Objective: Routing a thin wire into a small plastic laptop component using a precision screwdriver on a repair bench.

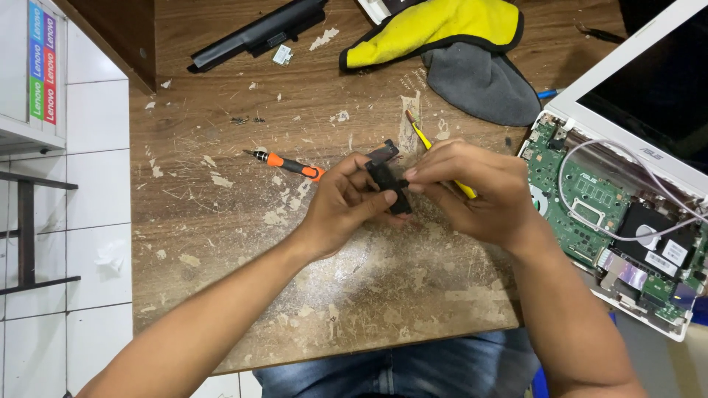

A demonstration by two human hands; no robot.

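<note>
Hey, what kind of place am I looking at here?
Most likely a small electronics repair bench. An opened white laptop shows its green circuit board, a precision screwdriver and a long black battery pack lie on the scarred wooden table, and both hands hold a small black part.

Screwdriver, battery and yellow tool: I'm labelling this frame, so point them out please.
screwdriver point(293, 166), head view, orange handle.
battery point(254, 33), head view, middle of the black bar.
yellow tool point(422, 136), head view, shaft above the right hand.
</note>
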